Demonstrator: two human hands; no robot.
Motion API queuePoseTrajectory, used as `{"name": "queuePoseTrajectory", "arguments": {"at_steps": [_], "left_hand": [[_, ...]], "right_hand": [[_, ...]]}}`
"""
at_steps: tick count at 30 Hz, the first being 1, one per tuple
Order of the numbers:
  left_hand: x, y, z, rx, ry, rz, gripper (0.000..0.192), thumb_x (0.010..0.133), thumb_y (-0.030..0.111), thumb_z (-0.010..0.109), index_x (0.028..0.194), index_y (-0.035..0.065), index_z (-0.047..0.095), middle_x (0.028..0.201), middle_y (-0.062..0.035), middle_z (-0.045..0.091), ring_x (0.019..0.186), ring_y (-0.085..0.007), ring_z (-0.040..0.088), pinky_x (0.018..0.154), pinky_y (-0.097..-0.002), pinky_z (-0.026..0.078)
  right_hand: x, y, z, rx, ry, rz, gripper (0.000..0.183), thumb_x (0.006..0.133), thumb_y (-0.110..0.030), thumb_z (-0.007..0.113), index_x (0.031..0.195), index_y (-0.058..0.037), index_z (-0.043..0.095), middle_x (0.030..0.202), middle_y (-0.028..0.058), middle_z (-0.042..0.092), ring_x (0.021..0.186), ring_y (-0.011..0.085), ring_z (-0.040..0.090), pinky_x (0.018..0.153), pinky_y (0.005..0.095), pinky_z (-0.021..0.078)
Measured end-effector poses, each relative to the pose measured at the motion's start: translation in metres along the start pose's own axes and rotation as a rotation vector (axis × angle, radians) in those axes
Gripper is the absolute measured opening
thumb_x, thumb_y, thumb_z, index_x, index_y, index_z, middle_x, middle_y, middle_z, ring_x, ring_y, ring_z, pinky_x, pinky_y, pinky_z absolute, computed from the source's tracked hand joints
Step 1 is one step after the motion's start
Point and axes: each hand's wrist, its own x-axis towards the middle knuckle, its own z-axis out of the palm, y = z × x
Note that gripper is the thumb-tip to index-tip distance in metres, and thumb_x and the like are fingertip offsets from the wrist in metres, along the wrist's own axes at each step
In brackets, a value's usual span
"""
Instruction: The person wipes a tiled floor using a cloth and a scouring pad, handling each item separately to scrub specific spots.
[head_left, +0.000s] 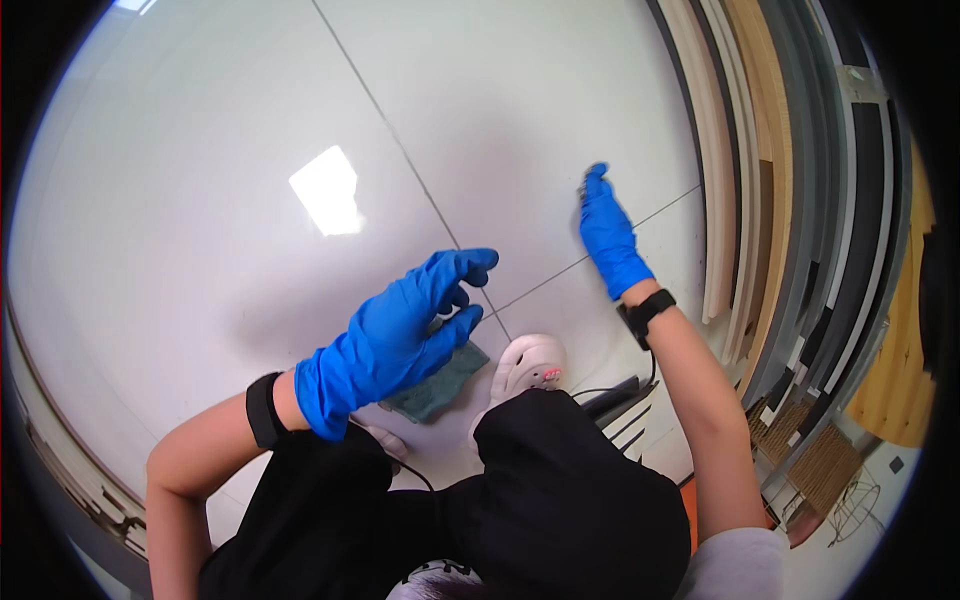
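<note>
My left hand (397, 322) wears a blue rubber glove and hangs above the floor, its fingers curled and parted from the thumb, with nothing seen between them. Beneath it, partly hidden by the hand, a folded green cloth (442, 386) lies on the glossy white tiled floor (225, 97). Farther out and to the right, my right hand (607, 229), gloved alike, reaches down to the tiles. Its fingers close on a small grey item (583, 192), mostly covered and too small to identify. A grout line (540, 283) runs behind that hand.
Long boards or panels (772, 187) stand in a row along the right side. More stacked panels (90, 480) line the lower left. A pale clog (529, 367) is on my foot near the cloth. Woven brown material (825, 465) and a wire object (855, 510) lie lower right.
</note>
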Motion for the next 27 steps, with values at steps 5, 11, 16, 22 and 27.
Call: {"name": "queuePoseTrajectory", "arguments": {"at_steps": [5,11,16,22,27], "left_hand": [[0.005,-0.015,0.001,0.057,0.002,0.0,0.045,0.085,-0.004,0.048,0.128,0.0052,0.04,0.11,-0.0073,0.05,0.089,-0.0138,0.052,0.079,-0.0261,0.046],[0.006,-0.003,0.005,-0.041,-0.035,0.009,0.045,0.084,-0.004,0.048,0.128,0.0063,0.04,0.108,-0.0078,0.051,0.09,-0.0139,0.053,0.08,-0.0268,0.045],[0.002,-0.001,0.0,0.038,-0.015,0.003,0.044,0.085,-0.004,0.048,0.128,0.0037,0.04,0.108,-0.0082,0.051,0.091,-0.0139,0.053,0.081,-0.0268,0.045],[-0.006,-0.015,-0.013,0.067,0.075,0.022,0.043,0.086,-0.005,0.047,0.128,0.0029,0.04,0.11,-0.0089,0.051,0.092,-0.013,0.052,0.081,-0.0264,0.044],[-0.013,-0.027,-0.01,-0.068,0.09,-0.011,0.042,0.086,-0.005,0.047,0.127,0.0029,0.041,0.105,-0.0079,0.052,0.088,-0.0118,0.052,0.08,-0.0251,0.044]], "right_hand": [[0.004,-0.017,-0.01,0.469,0.014,0.048,0.049,0.089,-0.009,0.038,0.136,-0.0035,0.027,0.111,0.0218,0.053,0.093,0.0362,0.056,0.078,0.0409,0.0468],[-0.003,-0.028,-0.006,0.386,-0.025,0.06,0.047,0.09,-0.013,0.038,0.134,-0.0027,0.026,0.103,0.0227,0.054,0.083,0.0381,0.057,0.067,0.045,0.0471],[0.003,-0.027,0.001,0.361,0.136,-0.056,0.044,0.086,-0.008,0.04,0.13,-0.0035,0.035,0.095,0.0163,0.057,0.072,0.032,0.059,0.064,0.0389,0.0498],[-0.037,-0.091,-0.035,0.221,-0.157,-0.569,0.053,0.077,-0.003,0.046,0.129,-0.0095,0.041,0.1,0.0116,0.054,0.082,0.0223,0.055,0.061,0.0303,0.0512],[-0.061,-0.091,-0.019,0.263,-0.126,-0.481,0.054,0.079,-0.003,0.044,0.132,-0.0101,0.039,0.107,0.0087,0.055,0.086,0.0255,0.054,0.063,0.0316,0.0522]]}}
